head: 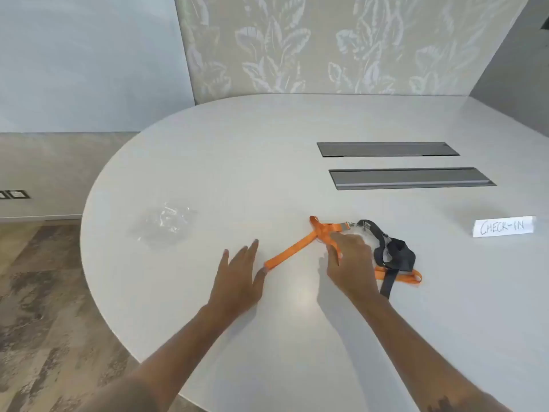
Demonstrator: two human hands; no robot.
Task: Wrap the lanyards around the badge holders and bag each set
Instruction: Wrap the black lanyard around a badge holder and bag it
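Note:
An orange lanyard (292,248) lies stretched across the white table (267,150), its loop end touching the fingertips of my left hand (239,278), which lies flat with the fingers apart. My right hand (350,263) pinches the orange strap near its metal clip, over a clear badge holder (361,234) that it mostly hides. A black lanyard (395,257) lies bunched just right of that hand, over another clear holder (386,254), with one orange loop (413,278) sticking out beneath. A pile of clear plastic bags (166,223) sits to the left.
A white card reading CHECK-IN (503,226) stands at the right. Two grey recessed cable hatches (387,149) (411,178) are set in the table farther back. The rounded table edge curves along the left, with floor beyond.

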